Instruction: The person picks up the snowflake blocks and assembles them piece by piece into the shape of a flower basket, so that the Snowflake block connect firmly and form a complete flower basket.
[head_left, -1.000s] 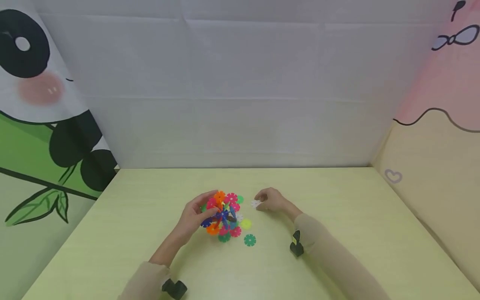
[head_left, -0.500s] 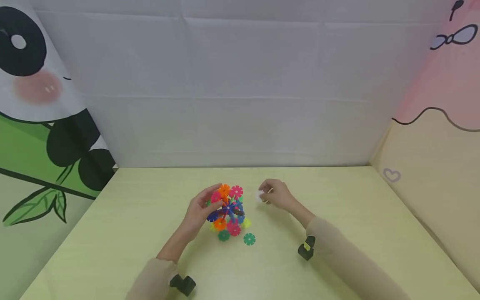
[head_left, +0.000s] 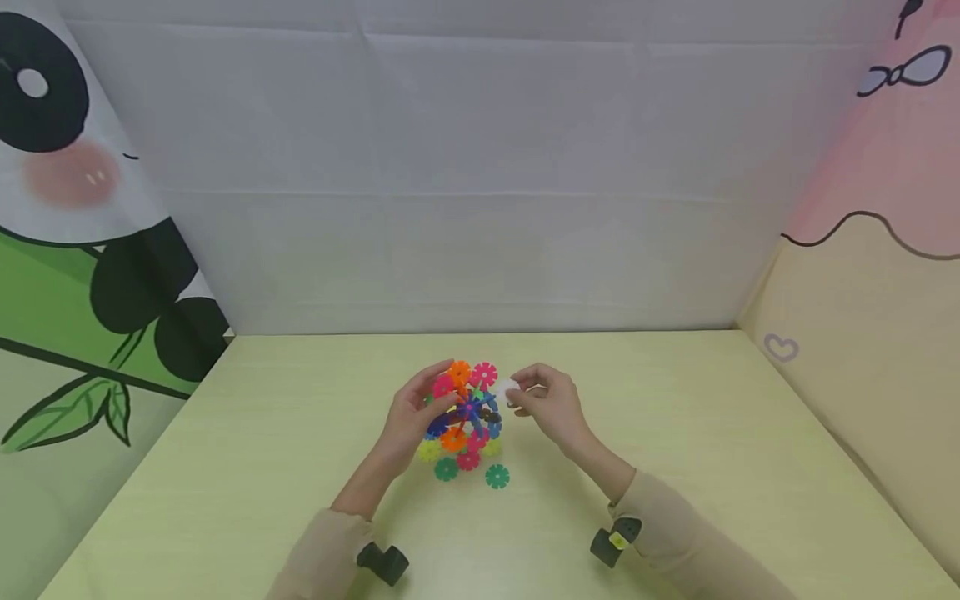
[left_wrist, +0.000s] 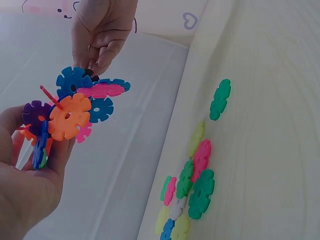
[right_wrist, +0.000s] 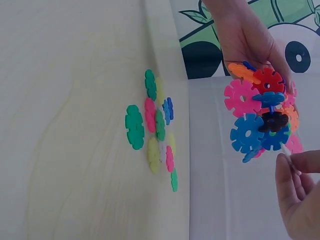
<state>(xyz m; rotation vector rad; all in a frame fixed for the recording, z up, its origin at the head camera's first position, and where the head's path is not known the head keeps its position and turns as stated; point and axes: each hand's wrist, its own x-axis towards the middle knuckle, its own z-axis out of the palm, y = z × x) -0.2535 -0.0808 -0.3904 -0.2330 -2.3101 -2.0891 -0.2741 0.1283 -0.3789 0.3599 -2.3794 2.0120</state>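
On my left, the fingers of my left hand (head_left: pixel 411 414) are curled around the edge of a cluster of joined flower-shaped discs (head_left: pixel 471 408), holding it up above the bench (head_left: pixel 300 442). That much of the work looks done: orange, pink, blue, purple and red discs sit slotted into each other at many angles, with 1 dark disc (right_wrist: pixel 274 121) on the side facing my right hand (head_left: pixel 551 406). Below the cluster, a group of loose discs lies on the bench, pink, yellow, blue, pale and green among them, with 1 green disc (head_left: pixel 497 477) a little apart to the right. I take those as what could be left to add, though I cannot tell how many are meant to go on. Further right, my right thumb and fingers pinch a white disc (head_left: pixel 507 392), its edge close against a blue disc (right_wrist: pixel 273 140) of the cluster; whether it touches or has begun to slot in, I cannot tell. I see no box or tray; the loose pieces rest straight on the bench.
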